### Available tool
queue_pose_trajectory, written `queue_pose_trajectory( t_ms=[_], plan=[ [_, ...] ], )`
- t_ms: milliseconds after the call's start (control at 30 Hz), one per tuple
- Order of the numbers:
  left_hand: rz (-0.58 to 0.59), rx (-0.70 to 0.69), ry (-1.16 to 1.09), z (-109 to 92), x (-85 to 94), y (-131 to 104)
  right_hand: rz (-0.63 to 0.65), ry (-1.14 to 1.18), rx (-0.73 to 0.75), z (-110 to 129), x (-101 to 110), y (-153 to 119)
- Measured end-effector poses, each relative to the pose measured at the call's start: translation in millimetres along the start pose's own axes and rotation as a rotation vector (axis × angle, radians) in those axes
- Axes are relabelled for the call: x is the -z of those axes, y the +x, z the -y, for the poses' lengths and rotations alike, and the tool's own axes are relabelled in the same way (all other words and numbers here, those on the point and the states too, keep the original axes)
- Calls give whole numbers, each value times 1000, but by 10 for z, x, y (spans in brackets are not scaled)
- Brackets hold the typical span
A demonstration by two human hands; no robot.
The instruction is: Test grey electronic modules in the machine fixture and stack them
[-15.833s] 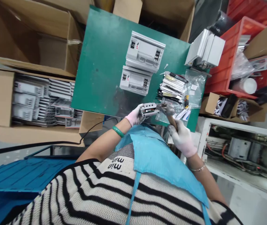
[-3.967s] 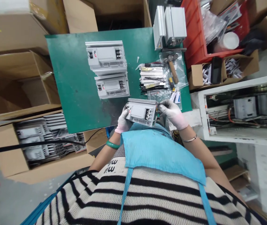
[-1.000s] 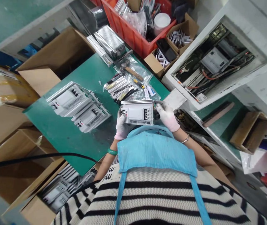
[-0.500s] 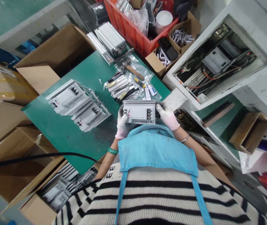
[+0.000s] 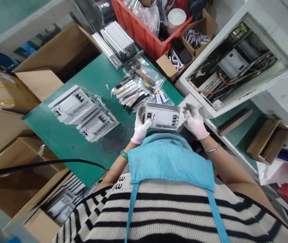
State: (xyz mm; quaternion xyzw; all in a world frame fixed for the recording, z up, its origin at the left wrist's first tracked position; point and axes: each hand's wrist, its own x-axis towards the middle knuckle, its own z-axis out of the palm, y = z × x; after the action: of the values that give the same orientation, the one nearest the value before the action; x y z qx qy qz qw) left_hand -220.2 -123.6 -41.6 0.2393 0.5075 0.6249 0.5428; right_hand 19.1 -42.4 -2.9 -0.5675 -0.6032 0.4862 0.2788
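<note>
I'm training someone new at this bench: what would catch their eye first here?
First, probably the grey unit in the gloved left hand, just in front of the light-blue apron, with the right hand beside its other end. Next, similar units on the green table, toward its left side. Then the bright red crate past the table's upper right edge.
</note>
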Motion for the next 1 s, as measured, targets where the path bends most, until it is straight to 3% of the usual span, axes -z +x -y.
queue_pose_trajectory(
  t_ms=[100,233,300,400,700,833,900,1000],
  plan=[
    [27,-15,42,83,-72,52,-49,-307,259,143,6,-33],
    [67,40,43,211,-203,86,191,-623,502,157,-267,-73],
    [88,94,34,265,-266,90,225,-774,539,49,-416,-74],
    [111,147,41,323,-334,99,160,-924,572,-161,-524,-62],
    [247,144,79,388,-459,120,-1,-1035,656,-406,-367,-118],
    [289,252,108,392,-321,138,-50,-1066,587,-505,-254,-123],
    [212,322,224,369,-137,140,-46,-1095,498,-575,-171,-85],
    [-7,360,492,300,240,103,-49,-1148,335,-684,-24,34]
  ],
)
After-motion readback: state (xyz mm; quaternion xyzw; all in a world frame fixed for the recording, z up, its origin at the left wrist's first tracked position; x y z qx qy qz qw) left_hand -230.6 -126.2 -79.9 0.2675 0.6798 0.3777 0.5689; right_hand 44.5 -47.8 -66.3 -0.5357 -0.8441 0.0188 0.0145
